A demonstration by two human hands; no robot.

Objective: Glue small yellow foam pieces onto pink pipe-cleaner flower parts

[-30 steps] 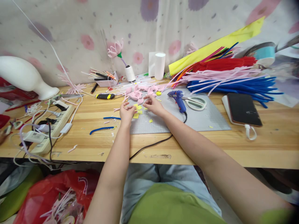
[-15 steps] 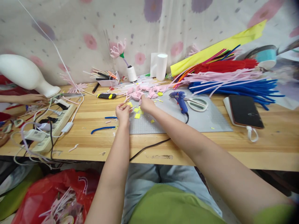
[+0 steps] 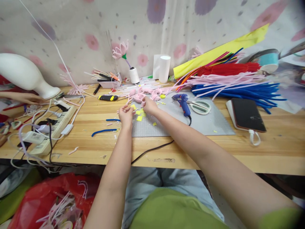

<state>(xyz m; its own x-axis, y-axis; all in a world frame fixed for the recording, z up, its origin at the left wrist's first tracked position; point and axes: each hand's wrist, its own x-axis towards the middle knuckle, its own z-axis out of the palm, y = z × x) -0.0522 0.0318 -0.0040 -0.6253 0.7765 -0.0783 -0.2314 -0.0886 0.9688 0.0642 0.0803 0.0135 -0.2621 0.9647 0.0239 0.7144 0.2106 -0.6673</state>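
Observation:
My left hand (image 3: 126, 115) is closed in a pinch just left of the yellow scraps (image 3: 139, 118). A pale, thin end pokes out beside its fingers, too small to name. My right hand (image 3: 150, 106) has its fingertips closed on a pink pipe-cleaner petal (image 3: 140, 97) at the near side of a pile of similar loops. Those fingertips partly cover the petal. Under both hands lies a grey cutting mat (image 3: 162, 127). Two short blue pipe-cleaner pieces (image 3: 103, 130) rest on the wood left of my left hand.
A blue glue gun (image 3: 183, 103) and white-handled scissors (image 3: 200, 107) lie right of my hands. Behind are pipe-cleaner bundles (image 3: 235, 90), a finished pink flower (image 3: 121, 51) and a utility knife (image 3: 108, 98). At left, another person's hand (image 3: 30, 98) is near a power strip (image 3: 57, 130).
My left hand has shifted very slightly right, its fingers curled in more. My right hand stays at the pink petals. The other person's hand at the left has moved a little left.

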